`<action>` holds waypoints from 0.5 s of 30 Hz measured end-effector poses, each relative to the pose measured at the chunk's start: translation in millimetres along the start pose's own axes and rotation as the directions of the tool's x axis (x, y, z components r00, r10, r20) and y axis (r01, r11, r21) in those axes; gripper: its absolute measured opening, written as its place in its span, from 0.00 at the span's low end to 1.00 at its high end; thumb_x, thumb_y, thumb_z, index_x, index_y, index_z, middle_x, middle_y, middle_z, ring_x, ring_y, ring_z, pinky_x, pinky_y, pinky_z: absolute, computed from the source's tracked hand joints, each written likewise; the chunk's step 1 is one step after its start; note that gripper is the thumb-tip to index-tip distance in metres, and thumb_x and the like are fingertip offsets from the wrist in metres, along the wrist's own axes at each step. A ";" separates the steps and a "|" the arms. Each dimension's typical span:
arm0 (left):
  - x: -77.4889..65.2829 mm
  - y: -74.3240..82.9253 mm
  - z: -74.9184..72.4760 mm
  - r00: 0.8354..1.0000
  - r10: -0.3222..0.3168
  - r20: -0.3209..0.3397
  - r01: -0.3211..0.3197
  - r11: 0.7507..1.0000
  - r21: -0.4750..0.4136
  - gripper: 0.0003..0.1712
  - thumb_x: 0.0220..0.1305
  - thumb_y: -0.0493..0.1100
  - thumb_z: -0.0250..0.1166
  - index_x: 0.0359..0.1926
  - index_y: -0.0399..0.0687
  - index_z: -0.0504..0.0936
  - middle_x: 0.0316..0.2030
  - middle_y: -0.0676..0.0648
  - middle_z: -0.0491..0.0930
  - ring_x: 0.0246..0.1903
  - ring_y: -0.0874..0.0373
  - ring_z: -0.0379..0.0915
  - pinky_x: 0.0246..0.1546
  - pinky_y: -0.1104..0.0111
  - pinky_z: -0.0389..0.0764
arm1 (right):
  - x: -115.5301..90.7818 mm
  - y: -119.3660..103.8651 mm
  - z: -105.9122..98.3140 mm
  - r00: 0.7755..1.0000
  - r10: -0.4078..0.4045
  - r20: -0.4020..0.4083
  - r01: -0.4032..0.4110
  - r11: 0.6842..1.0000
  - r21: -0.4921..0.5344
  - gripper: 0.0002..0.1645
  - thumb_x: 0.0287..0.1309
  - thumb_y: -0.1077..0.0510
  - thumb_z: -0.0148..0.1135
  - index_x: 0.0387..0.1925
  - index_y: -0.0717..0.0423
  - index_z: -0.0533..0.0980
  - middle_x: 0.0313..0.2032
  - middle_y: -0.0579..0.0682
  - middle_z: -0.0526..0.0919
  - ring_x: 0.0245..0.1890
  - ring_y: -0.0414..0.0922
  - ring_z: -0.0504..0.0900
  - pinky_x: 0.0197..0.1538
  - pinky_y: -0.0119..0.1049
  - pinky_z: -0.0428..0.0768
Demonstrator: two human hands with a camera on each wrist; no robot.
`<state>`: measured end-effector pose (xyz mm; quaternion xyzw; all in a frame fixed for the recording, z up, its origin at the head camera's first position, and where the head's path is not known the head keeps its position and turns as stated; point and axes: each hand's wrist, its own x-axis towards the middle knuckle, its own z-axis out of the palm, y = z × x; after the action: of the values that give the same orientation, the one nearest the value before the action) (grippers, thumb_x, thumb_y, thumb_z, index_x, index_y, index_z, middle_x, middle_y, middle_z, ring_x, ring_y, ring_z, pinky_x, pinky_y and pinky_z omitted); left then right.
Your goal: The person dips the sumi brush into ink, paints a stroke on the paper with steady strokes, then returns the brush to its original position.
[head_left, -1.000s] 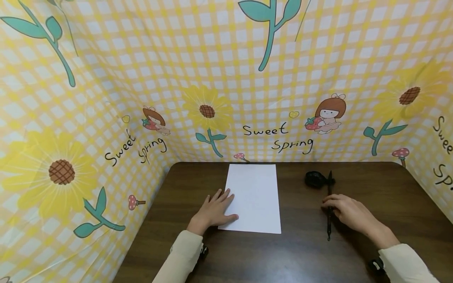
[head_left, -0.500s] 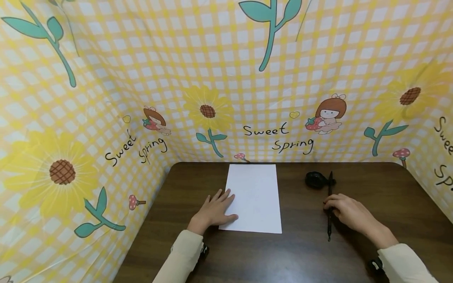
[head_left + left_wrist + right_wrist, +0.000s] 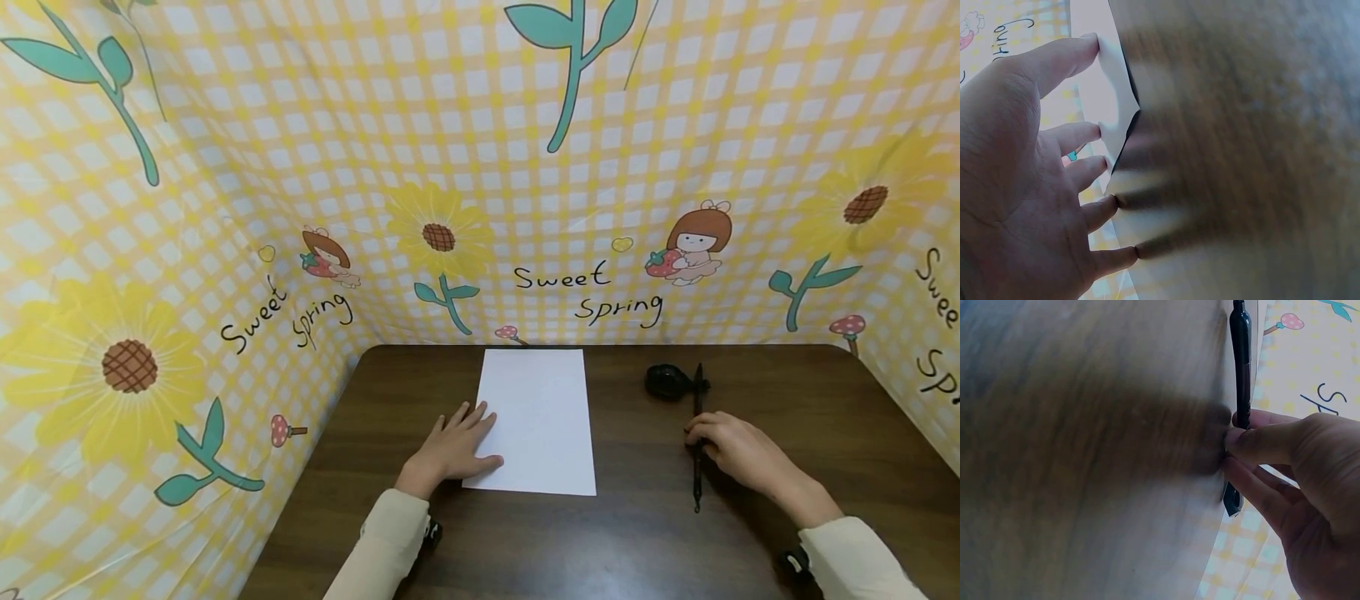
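Observation:
A blank white sheet of paper lies on the dark wooden table. My left hand rests on its left edge with the fingers spread, and the left wrist view has the thumb and fingertips along the paper. To the right, my right hand pinches a black calligraphy brush around its middle. The brush's pointed tip faces away from me, and a small loop is at the near end. Its glossy handle passes between thumb and fingers in the right wrist view. The tip overlaps a small black rounded object.
The brown wooden table has rounded far corners. A yellow checked cloth printed with sunflowers and "Sweet Spring" lettering hangs behind it and along both sides. Dark bands sit at both wrists, below the light sleeves.
The right hand's fingers have shifted very slightly on the brush. The left hand, the paper and the black rounded object stay where they were.

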<state>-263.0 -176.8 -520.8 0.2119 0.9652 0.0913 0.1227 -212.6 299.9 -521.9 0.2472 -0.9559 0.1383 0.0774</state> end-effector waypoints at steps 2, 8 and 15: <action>0.7 -0.5 -0.2 1.000 0.001 -0.002 -0.001 1.000 -0.001 0.49 0.72 0.71 0.61 0.84 0.54 0.60 0.86 0.47 0.50 0.86 0.40 0.41 0.79 0.31 0.49 | 0.4 0.3 -0.4 1.000 -0.005 -0.008 0.005 1.000 -0.003 0.18 0.53 0.73 0.77 0.40 0.50 0.89 0.50 0.51 0.89 0.51 0.56 0.87 0.48 0.50 0.88; 1.6 -1.2 -1.3 1.000 -0.002 -0.005 0.002 1.000 -0.009 0.49 0.73 0.70 0.61 0.85 0.56 0.59 0.86 0.47 0.49 0.86 0.40 0.41 0.80 0.31 0.48 | 2.2 0.3 -3.5 0.999 -0.019 -0.031 0.018 1.000 -0.020 0.17 0.53 0.73 0.77 0.41 0.51 0.89 0.50 0.51 0.89 0.51 0.55 0.87 0.49 0.50 0.88; 0.9 -0.6 0.7 1.000 -0.004 -0.001 0.004 1.000 -0.016 0.49 0.73 0.70 0.61 0.84 0.55 0.60 0.86 0.47 0.49 0.86 0.40 0.40 0.80 0.31 0.48 | 1.0 -1.9 -7.1 0.999 -0.017 -0.039 0.016 1.000 -0.009 0.18 0.54 0.73 0.76 0.41 0.50 0.89 0.51 0.50 0.89 0.51 0.54 0.87 0.48 0.48 0.88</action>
<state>-263.9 -176.9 -521.8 0.2087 0.9650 0.0989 0.1243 -212.0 300.0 -514.5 0.2520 -0.9527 0.1384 0.0981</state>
